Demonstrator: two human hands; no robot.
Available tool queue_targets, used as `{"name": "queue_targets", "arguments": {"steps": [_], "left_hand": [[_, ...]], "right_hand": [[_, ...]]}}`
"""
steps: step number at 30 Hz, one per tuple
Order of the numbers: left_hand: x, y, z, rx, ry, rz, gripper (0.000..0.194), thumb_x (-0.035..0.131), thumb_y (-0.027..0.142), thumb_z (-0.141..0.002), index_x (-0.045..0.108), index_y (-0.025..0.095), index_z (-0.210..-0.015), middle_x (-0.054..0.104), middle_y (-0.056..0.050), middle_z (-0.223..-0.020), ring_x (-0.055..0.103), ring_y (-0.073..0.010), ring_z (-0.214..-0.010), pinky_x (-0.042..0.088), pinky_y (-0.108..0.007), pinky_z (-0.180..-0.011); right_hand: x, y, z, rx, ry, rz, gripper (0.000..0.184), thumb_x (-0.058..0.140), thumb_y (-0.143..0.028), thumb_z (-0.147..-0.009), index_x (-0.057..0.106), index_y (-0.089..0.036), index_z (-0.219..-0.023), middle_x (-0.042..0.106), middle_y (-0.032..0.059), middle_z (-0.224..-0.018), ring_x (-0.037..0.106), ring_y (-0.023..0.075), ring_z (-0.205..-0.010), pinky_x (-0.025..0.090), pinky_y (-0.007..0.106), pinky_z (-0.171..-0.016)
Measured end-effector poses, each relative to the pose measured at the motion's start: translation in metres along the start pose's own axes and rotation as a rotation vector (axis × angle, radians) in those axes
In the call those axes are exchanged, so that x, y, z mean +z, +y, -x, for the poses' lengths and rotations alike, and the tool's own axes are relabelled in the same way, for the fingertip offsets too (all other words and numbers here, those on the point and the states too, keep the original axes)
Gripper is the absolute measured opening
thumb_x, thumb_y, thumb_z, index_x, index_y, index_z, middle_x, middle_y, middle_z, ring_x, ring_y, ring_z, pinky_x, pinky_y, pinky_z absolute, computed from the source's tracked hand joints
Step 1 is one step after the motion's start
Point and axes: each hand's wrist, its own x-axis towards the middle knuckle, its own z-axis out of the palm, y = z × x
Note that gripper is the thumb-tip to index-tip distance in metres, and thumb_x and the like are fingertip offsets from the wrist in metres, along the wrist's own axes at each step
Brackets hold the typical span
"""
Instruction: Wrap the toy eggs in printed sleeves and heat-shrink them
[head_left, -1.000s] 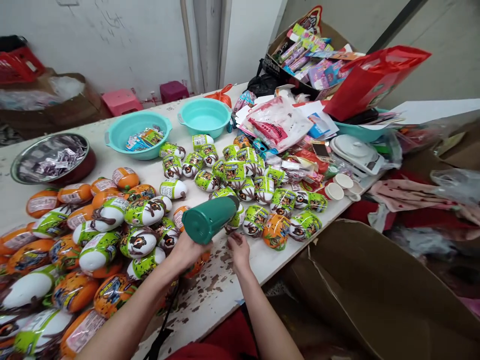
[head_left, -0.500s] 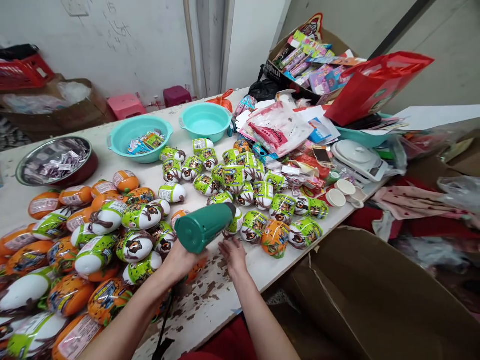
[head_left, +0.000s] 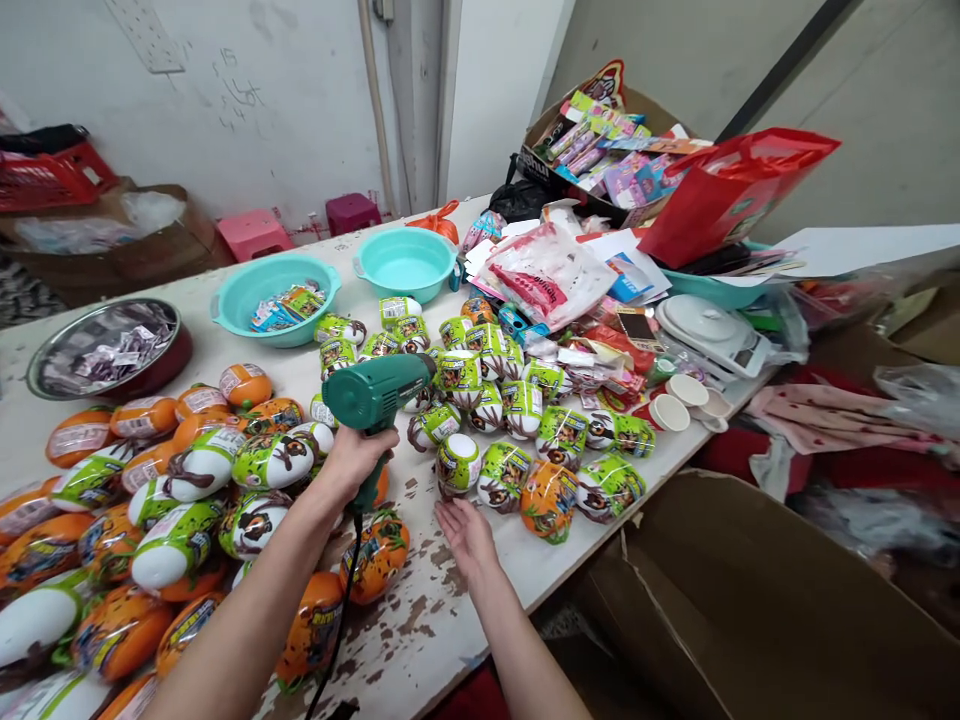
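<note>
My left hand (head_left: 354, 462) grips the handle of a green heat gun (head_left: 373, 390), its dark nozzle pointing right over the table. A black cord (head_left: 346, 615) trails down from the handle. Palm partly up and fingers apart, my right hand (head_left: 466, 535) rests low by a green-and-white wrapped toy egg (head_left: 457, 463); whether the fingertips touch it I cannot tell. Beyond it lies a cluster of similar eggs with an orange egg (head_left: 549, 500) among them. Below the heat gun sits another orange egg (head_left: 376, 555) in shiny film.
Piled orange and white eggs (head_left: 187, 540) cover the table's left side. Behind stand a metal bowl (head_left: 178, 350) of sachets and two turquoise basins (head_left: 225, 322). Packets, a white scale (head_left: 705, 318) and small cups (head_left: 669, 412) crowd the right. A cardboard box (head_left: 735, 580) stands beside the table edge.
The heat gun has moved up and left, its nozzle swinging away from the egg near my right hand. My right hand has turned palm-up and lowered slightly. The view has shifted a little.
</note>
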Motion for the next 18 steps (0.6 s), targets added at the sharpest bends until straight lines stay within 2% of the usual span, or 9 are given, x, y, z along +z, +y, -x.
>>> {"name": "queue_targets", "arguments": {"steps": [4, 8, 11, 14, 16, 18], "left_hand": [[-0.002, 0.003, 0.006, 0.038, -0.058, -0.035, 0.010, 0.059, 0.026, -0.061, 0.057, 0.017, -0.066, 0.054, 0.003, -0.055, 0.050, -0.0132, -0.048, 0.038, -0.024, -0.047], [0.016, 0.021, 0.005, 0.096, -0.166, -0.091, 0.010, 0.062, 0.025, -0.059, 0.056, 0.018, -0.061, 0.054, 0.003, -0.056, 0.048, -0.0132, -0.053, 0.036, -0.024, -0.050], [0.022, 0.032, -0.005, 0.127, -0.152, -0.132, 0.011, 0.059, 0.025, -0.060, 0.052, 0.018, -0.058, 0.049, 0.004, -0.055, 0.044, -0.0123, -0.053, 0.033, -0.024, -0.050], [0.005, 0.029, -0.001, 0.129, -0.111, -0.185, 0.014, 0.057, 0.025, -0.060, 0.044, 0.020, -0.055, 0.041, 0.006, -0.052, 0.036, -0.0109, -0.051, 0.028, -0.024, -0.048], [-0.016, 0.019, 0.021, 0.107, -0.123, -0.229, 0.017, 0.058, 0.025, -0.058, 0.042, 0.021, -0.053, 0.039, 0.006, -0.052, 0.034, -0.0109, -0.050, 0.029, -0.024, -0.047], [-0.039, 0.006, 0.056, 0.042, -0.174, -0.277, 0.015, 0.059, 0.028, -0.058, 0.047, 0.021, -0.054, 0.047, 0.004, -0.054, 0.040, -0.0133, -0.053, 0.036, -0.025, -0.050]], "right_hand": [[0.003, -0.004, -0.003, 0.059, 0.031, -0.064, 0.010, 0.067, -0.012, -0.070, 0.058, -0.016, -0.074, 0.070, 0.0071, -0.074, 0.070, 0.0178, -0.075, 0.058, 0.026, -0.076], [0.005, -0.003, -0.008, 0.079, 0.058, -0.080, 0.009, 0.063, -0.007, -0.074, 0.061, -0.016, -0.075, 0.071, 0.0048, -0.074, 0.069, 0.0151, -0.071, 0.059, 0.025, -0.074], [0.005, -0.003, -0.010, 0.082, 0.068, -0.066, 0.010, 0.062, -0.005, -0.074, 0.062, -0.015, -0.074, 0.071, 0.0053, -0.074, 0.070, 0.0151, -0.071, 0.059, 0.025, -0.073], [0.004, -0.002, -0.008, 0.079, 0.070, -0.046, 0.011, 0.063, -0.005, -0.073, 0.061, -0.015, -0.070, 0.071, 0.0051, -0.070, 0.070, 0.0158, -0.069, 0.060, 0.025, -0.072], [0.003, 0.001, -0.004, 0.068, 0.061, -0.035, 0.012, 0.065, -0.005, -0.070, 0.060, -0.015, -0.067, 0.070, 0.0049, -0.068, 0.070, 0.0164, -0.069, 0.060, 0.026, -0.072], [0.004, 0.007, 0.002, 0.044, 0.040, -0.022, 0.013, 0.069, -0.006, -0.066, 0.060, -0.015, -0.066, 0.071, 0.0053, -0.069, 0.070, 0.0180, -0.069, 0.060, 0.028, -0.072]]}}
